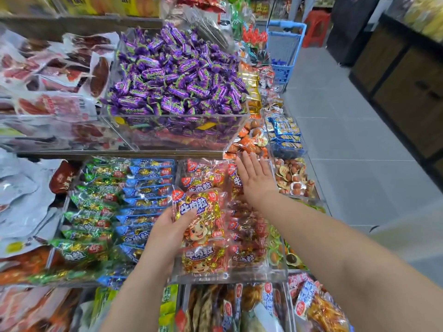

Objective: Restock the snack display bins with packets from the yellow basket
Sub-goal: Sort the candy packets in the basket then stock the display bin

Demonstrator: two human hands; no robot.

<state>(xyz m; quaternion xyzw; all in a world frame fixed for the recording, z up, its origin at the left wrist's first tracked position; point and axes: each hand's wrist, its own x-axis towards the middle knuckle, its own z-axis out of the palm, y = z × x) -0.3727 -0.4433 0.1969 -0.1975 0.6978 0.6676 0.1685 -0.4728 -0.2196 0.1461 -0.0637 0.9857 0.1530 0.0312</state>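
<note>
Currently gripping red beef-snack packet (201, 216) with left hand (165, 233) just above clear bin (239, 276) of matching packets (244, 238); resting straight-fingered right hand (254, 178) on rear ones. Probably light, crinkly, slippery, lumpy inside: best pinched at a sealed edge.

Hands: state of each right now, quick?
Left hand: grips a red packet.
Right hand: open, fingers straight, holds nothing.
</note>
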